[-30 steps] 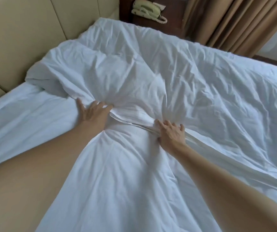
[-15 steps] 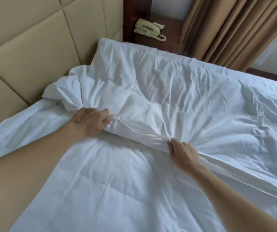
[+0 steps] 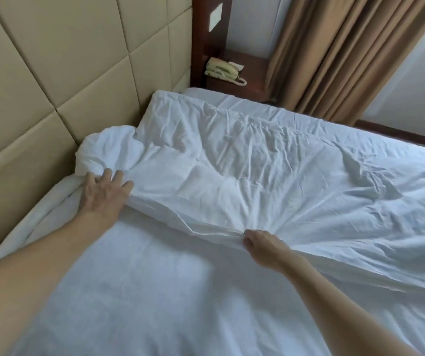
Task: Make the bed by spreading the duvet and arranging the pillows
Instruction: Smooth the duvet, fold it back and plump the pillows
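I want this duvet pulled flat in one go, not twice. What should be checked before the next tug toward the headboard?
1. Right hand gripping the edge of the crumpled white duvet: ok, fingers closed on the fold.
2. Left hand gripping: not ok, it lies open and flat on the fabric.
3. Duvet corner by the padded beige headboard: not ok, bunched.
4. Duvet surface smooth: not ok, heavily wrinkled.
5. Pillows ready: cannot tell, none in view.
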`<state>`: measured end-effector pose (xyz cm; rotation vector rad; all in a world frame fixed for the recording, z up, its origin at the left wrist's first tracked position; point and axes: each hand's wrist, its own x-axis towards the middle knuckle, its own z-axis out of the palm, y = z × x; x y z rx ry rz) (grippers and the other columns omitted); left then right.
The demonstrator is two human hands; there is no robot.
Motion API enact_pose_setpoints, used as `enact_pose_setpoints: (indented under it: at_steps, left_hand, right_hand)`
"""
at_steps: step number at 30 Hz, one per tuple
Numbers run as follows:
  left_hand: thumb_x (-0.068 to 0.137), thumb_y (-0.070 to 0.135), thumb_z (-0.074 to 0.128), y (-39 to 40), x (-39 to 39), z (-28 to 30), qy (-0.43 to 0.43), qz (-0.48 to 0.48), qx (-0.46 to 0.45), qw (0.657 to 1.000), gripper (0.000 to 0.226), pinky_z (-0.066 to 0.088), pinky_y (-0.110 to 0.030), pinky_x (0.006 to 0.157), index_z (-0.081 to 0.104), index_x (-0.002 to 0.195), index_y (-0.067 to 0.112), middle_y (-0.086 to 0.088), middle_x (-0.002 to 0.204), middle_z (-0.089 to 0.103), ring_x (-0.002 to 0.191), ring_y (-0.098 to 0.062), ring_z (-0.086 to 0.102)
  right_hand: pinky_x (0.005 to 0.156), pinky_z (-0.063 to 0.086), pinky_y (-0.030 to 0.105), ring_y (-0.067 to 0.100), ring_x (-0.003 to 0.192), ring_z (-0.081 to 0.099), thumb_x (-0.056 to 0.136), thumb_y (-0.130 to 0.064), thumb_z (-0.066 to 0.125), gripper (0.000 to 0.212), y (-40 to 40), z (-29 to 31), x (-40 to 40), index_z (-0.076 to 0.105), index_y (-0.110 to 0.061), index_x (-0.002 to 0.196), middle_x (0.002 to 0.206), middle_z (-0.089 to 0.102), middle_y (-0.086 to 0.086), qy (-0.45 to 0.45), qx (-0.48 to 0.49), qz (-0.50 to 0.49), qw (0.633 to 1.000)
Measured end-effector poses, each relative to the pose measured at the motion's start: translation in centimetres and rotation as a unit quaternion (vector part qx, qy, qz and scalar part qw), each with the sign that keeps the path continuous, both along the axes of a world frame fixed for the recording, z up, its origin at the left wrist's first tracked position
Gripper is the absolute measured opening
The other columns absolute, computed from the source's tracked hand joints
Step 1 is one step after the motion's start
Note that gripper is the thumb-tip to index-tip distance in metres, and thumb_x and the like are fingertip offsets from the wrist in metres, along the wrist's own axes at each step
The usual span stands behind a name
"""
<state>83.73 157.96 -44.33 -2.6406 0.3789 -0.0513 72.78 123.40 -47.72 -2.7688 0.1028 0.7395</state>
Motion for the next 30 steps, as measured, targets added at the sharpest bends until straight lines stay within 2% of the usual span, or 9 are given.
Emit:
enact_pose_setpoints:
  at_steps: [5, 7, 10, 14, 19, 23, 26, 28, 30]
  left_hand:
    - [0.084, 0.016, 0.062, -4.2, -3.9, 0.6, 0.068, -0.081, -0.009, 0.994, 0.058, 0.033, -0.040, 0.096, 0.041, 0.137, 0.028, 0.001, 0.134, 0.044, 0.125, -0.022, 0.043]
    - [0.086, 0.019, 0.057, -5.5, -5.7, 0.7, 0.086, -0.111, -0.027, 0.990, 0.056, 0.032, -0.040, 0.095, 0.040, 0.138, 0.026, -0.001, 0.133, 0.045, 0.124, -0.023, 0.044]
    - [0.088, 0.021, 0.052, -8.2, -8.5, 0.3, 0.111, -0.143, -0.053, 0.982, 0.047, 0.032, -0.039, 0.093, 0.045, 0.134, 0.023, -0.003, 0.130, 0.046, 0.121, -0.024, 0.044]
    - [0.091, 0.022, 0.048, -13.4, -11.5, -0.2, 0.142, -0.180, -0.049, 0.972, 0.036, 0.030, -0.038, 0.095, 0.046, 0.127, 0.019, -0.005, 0.127, 0.046, 0.117, -0.025, 0.045]
    - [0.091, 0.021, 0.048, -22.0, -14.9, -1.6, 0.175, -0.233, -0.064, 0.954, 0.031, 0.031, -0.039, 0.095, 0.048, 0.123, 0.017, -0.006, 0.121, 0.048, 0.110, -0.026, 0.048]
    - [0.089, 0.020, 0.047, -30.0, -17.4, -3.5, 0.196, -0.252, -0.082, 0.944, 0.036, 0.032, -0.037, 0.093, 0.047, 0.125, 0.017, -0.005, 0.119, 0.048, 0.109, -0.025, 0.048]
    - [0.089, 0.033, 0.055, -36.4, -19.1, -5.3, 0.218, -0.269, -0.105, 0.932, 0.052, 0.030, -0.038, 0.100, 0.039, 0.137, 0.022, -0.004, 0.137, 0.043, 0.124, -0.023, 0.043]
    - [0.087, 0.043, 0.062, -40.8, -20.0, -7.0, 0.231, -0.271, -0.106, 0.929, 0.078, 0.021, -0.042, 0.113, 0.020, 0.151, 0.024, -0.004, 0.160, 0.017, 0.146, -0.024, 0.021]
    - [0.086, 0.050, 0.065, -45.6, -20.4, -9.1, 0.237, -0.255, -0.097, 0.932, 0.101, 0.008, -0.048, 0.121, -0.003, 0.157, 0.026, 0.000, 0.166, -0.006, 0.153, -0.024, -0.002]
  right_hand:
    - [0.069, 0.030, 0.035, 0.035, 0.097, 0.057, 0.103, -0.025, 0.041, 0.022, 0.5, 0.9, -3.2, 0.049, -0.016, 0.084, 0.100, 0.063, 0.009, -0.094, 0.011, -0.009, 0.995]
    - [0.068, 0.034, 0.035, 0.032, 0.089, 0.057, 0.101, -0.028, 0.044, 0.025, 0.0, 2.0, -3.6, 0.047, -0.021, 0.077, 0.090, 0.063, 0.005, -0.090, 0.012, -0.014, 0.996]
    - [0.075, 0.050, 0.036, 0.020, 0.087, 0.060, 0.094, -0.036, 0.050, 0.022, -0.7, 2.5, -4.8, 0.062, -0.023, 0.081, 0.086, 0.067, -0.005, -0.040, 0.060, -0.023, 0.997]
    - [0.079, 0.053, 0.037, 0.022, 0.087, 0.061, 0.089, -0.026, 0.045, 0.026, -2.8, 1.2, -7.9, 0.058, -0.027, 0.067, 0.087, 0.068, 0.000, -0.015, 0.074, -0.018, 0.997]
    - [0.078, 0.051, 0.033, 0.026, 0.094, 0.064, 0.087, -0.021, 0.050, 0.020, -10.4, -0.7, -11.9, 0.069, -0.017, 0.086, 0.098, 0.069, 0.006, -0.011, 0.031, -0.022, 0.999]
    - [0.083, 0.051, 0.034, 0.026, 0.105, 0.062, 0.087, -0.031, 0.052, 0.014, -19.5, -1.7, -14.7, 0.061, -0.029, 0.098, 0.110, 0.065, -0.001, 0.008, -0.027, -0.053, 0.998]
    - [0.094, 0.046, 0.033, 0.024, 0.120, 0.054, 0.088, -0.034, 0.059, 0.039, -26.7, -2.6, -16.3, 0.052, -0.028, 0.126, 0.129, 0.056, -0.001, 0.024, -0.065, -0.059, 0.996]
    - [0.102, 0.039, 0.035, 0.024, 0.130, 0.045, 0.087, -0.036, 0.063, 0.061, -31.0, -3.7, -17.2, 0.038, -0.028, 0.142, 0.139, 0.047, 0.001, 0.032, -0.112, -0.048, 0.992]
    - [0.107, 0.032, 0.039, 0.023, 0.137, 0.036, 0.084, -0.038, 0.068, 0.080, -35.4, -5.3, -17.9, 0.025, -0.030, 0.151, 0.146, 0.038, 0.001, 0.026, -0.158, -0.050, 0.986]
